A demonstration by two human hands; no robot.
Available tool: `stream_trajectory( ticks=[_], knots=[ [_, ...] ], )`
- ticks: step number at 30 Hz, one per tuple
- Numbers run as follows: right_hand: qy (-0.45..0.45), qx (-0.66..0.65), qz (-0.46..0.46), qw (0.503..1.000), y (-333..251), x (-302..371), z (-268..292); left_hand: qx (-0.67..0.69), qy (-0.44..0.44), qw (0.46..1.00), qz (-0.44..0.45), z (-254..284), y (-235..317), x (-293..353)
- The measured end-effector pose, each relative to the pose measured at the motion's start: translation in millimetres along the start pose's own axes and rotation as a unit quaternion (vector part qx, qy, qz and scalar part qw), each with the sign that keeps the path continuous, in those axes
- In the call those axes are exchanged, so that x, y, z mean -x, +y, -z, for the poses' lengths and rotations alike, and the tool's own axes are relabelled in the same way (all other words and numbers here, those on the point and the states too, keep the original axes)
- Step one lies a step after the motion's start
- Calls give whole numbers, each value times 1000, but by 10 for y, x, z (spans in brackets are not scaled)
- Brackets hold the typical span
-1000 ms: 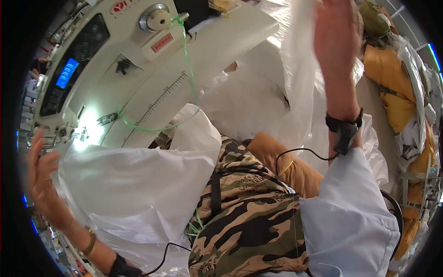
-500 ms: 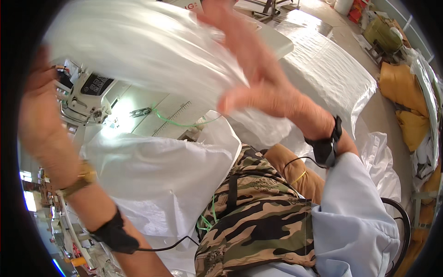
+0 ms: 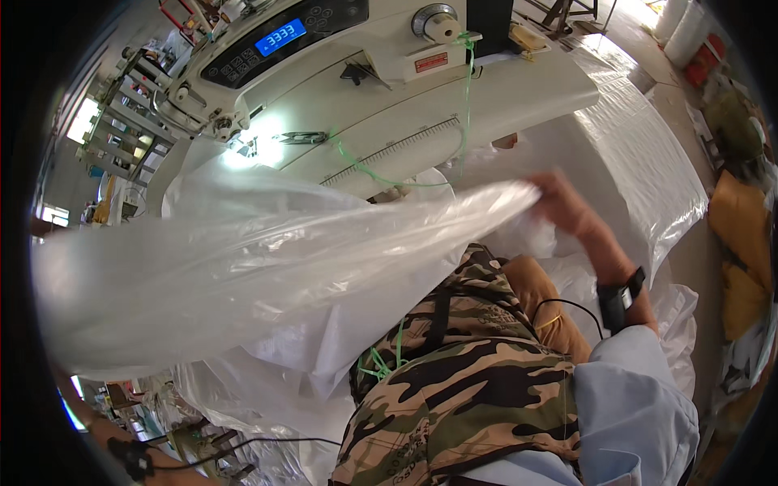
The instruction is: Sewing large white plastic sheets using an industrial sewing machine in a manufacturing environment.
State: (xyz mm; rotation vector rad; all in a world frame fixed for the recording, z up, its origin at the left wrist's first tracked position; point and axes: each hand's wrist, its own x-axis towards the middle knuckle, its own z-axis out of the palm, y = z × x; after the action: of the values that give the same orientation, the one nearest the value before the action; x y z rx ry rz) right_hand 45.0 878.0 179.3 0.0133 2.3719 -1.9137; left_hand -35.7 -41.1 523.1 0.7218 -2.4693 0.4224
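A translucent plastic sheet, looking like a liner bag (image 3: 284, 275), is stretched across in front of me, blurred on its left side. My right hand (image 3: 559, 202) pinches its right end, fingers closed. On the left, my forearm (image 3: 93, 421) rises behind the sheet, and the plastic hides nearly all of my left hand, so its grip does not show. Under the plastic lies white sheeting (image 3: 284, 356) spread over my lap and the table edge. Beyond stands a sewing machine (image 3: 324, 97) with its needle lamp lit.
Small metal snips (image 3: 304, 138) lie on the machine bed beside a printed ruler scale (image 3: 397, 150). Loose green thread (image 3: 466, 89) hangs from the machine. White sheeting (image 3: 640, 154) drapes over the table's right side. Yellow-brown bundles (image 3: 741, 235) line the far right, and cables run from both wrists.
The plastic sheet has come down toward me from above the machine, uncovering the machine's panel. Both hands have lowered, and the right one now pinches the sheet's end.
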Motion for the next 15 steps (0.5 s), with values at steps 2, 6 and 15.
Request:
stream_trajectory(
  ticks=[2,6,15],
  knots=[
    [94,-42,16,995,-368,-133,234,-19,-137,990,11,-222,218,211],
    [238,322,454,796,-1534,-588,-120,136,-17,959,-247,57,514,330],
    [63,186,447,873,-3055,-625,-1088,545,-71,746,-377,1449,4586,2357]
  ],
)
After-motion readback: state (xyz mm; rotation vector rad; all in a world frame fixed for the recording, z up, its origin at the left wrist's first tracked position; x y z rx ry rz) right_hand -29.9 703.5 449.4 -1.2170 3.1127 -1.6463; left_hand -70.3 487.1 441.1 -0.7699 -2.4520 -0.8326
